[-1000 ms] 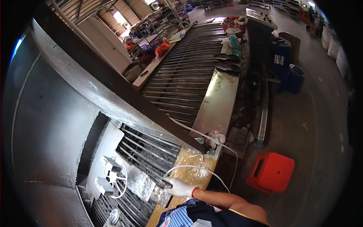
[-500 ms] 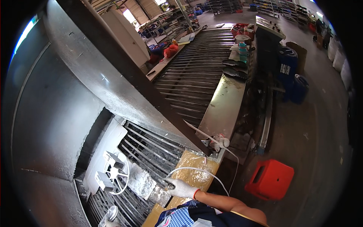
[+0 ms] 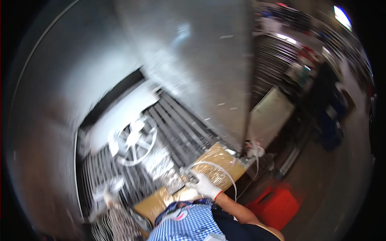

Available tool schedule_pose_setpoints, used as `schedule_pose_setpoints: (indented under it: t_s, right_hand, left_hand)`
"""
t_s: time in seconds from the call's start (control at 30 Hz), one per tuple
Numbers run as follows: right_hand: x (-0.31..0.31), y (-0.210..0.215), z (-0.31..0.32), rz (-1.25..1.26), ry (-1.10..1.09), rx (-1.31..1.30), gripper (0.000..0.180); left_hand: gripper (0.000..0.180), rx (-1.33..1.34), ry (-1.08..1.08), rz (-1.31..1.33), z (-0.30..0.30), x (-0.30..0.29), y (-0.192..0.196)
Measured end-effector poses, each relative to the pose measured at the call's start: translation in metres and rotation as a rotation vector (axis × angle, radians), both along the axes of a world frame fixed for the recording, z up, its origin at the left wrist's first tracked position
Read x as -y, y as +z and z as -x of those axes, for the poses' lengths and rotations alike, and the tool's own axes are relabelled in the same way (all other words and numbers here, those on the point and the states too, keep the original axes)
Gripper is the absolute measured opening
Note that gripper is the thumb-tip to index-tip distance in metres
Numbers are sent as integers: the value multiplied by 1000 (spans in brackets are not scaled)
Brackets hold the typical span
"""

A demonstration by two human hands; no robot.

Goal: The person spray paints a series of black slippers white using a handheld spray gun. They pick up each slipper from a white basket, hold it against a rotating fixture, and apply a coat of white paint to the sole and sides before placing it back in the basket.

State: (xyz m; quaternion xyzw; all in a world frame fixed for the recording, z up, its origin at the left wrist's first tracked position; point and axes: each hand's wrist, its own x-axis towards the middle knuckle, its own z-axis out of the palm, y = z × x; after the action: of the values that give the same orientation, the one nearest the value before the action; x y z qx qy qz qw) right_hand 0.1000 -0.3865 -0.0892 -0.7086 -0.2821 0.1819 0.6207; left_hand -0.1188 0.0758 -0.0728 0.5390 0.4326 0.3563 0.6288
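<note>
My right hand [image 3: 205, 185], in a white knitted glove with an orange cuff edge, is closed round a metal spray gun [image 3: 187, 175]; a white hose [image 3: 219, 165] loops away from it. At the lower left my left hand [image 3: 111, 199], below which is a patterned sleeve, is smeared by motion. It appears closed on a round whitish piece [image 3: 116, 184], whose kind I cannot make out. Beyond both hands a white spoked wheel [image 3: 140, 146] sits over dark slats [image 3: 177, 116]. Pale blurred blocks lie on the wheel.
Curved grey metal walls [image 3: 193, 60] enclose the left and far sides. Wrapped brown board [image 3: 221, 160] lines the near edge, with crumpled foil [image 3: 161, 160] beside the wheel. A red stool [image 3: 277, 207] stands on the floor at right. Beyond the wall are a slatted bench [image 3: 273, 60] and blue drums [image 3: 331, 128].
The view has swung left, blurring much of the picture. My left hand and sleeve have come into view with the round piece. The wheel has turned. My right hand still holds the spray gun.
</note>
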Motion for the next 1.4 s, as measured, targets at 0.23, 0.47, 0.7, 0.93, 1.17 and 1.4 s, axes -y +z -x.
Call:
schedule_pose_setpoints:
  t_s: [0.23, 0.47, 0.7, 0.93, 1.17, 1.4]
  right_hand:
    - [7, 44, 4, 108, -17, -471, 47]
    - [-27, 44, 1, 274, 79, -367, 38]
    - [-51, 48, 5, 405, 56, -339, 40]
    - [-72, 48, 4, 471, 34, -339, 34]
    - [-87, 48, -2, 537, 54, -346, 35]
    - [-96, 38, -5, 542, 160, -231, 36]
  left_hand:
    - [43, -728, -21, -724, -11, 15, -27]
    - [46, 615, 228, 446, -5, -2, -116]
    - [39, 667, 305, 734, -33, 25, -122]
    - [36, 661, 362, 776, -33, 8, -170]
    - [46, 865, 389, 657, -33, -61, -125]
    - [38, 235, 449, 528, -9, -37, -167]
